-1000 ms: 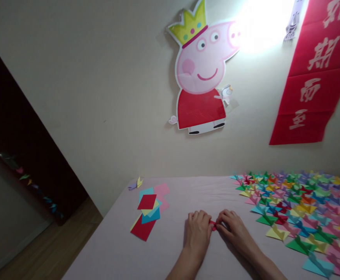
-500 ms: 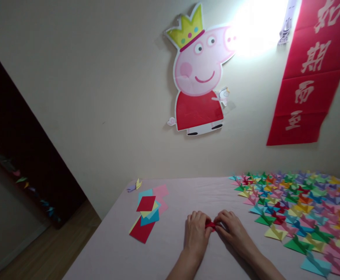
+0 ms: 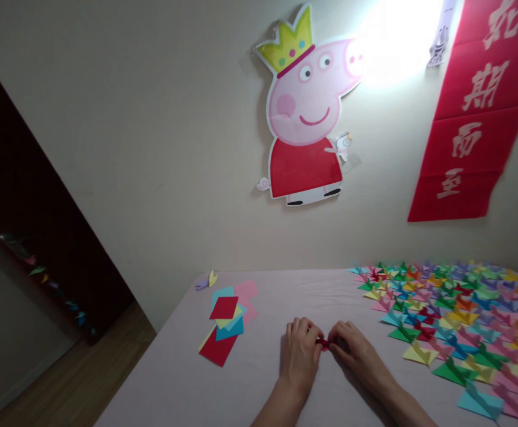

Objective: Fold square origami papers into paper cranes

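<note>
A small folded piece of red paper (image 3: 324, 344) sits between my two hands, low over the pale pink table cover (image 3: 259, 385). My left hand (image 3: 302, 347) pinches its left side, fingers curled and thumb close to the paper. On the other side, my right hand (image 3: 351, 344) grips the right end with thumb and fingers closed. Much of the paper is hidden behind the fingers, so its exact folded shape cannot be made out.
Loose square papers (image 3: 226, 329) in red, blue, yellow and pink lie left of my hands. Behind them are two small folded paper pieces (image 3: 207, 280). Rows of colourful folded paper cranes (image 3: 463, 332) cover the right side. A wall (image 3: 197, 178) rises behind the table.
Both hands stay at nearly the same spot, still on the red paper. The fingers shift slightly, and less of the red shows between them. The whole view has moved a little.
</note>
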Tool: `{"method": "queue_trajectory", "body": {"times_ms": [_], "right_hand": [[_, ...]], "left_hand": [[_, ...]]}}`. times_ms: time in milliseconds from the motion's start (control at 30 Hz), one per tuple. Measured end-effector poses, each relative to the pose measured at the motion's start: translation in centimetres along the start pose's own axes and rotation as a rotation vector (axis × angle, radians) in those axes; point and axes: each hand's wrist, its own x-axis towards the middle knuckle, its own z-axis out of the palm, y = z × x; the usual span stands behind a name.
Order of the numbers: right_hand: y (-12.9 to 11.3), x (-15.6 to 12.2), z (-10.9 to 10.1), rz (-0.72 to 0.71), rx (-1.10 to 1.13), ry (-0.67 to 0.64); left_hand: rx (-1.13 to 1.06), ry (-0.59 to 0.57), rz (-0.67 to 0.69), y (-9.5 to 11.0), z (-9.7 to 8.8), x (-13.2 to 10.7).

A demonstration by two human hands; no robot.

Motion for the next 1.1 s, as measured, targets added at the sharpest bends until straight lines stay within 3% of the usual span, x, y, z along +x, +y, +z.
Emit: {"method": "queue_trajectory", "body": {"times_ms": [1100], "right_hand": [[-0.12, 0.05, -0.18, 0.002, -0.004, -0.002]], "left_hand": [[0.057, -0.020, 0.031, 0.17, -0.10, -0.12]]}}
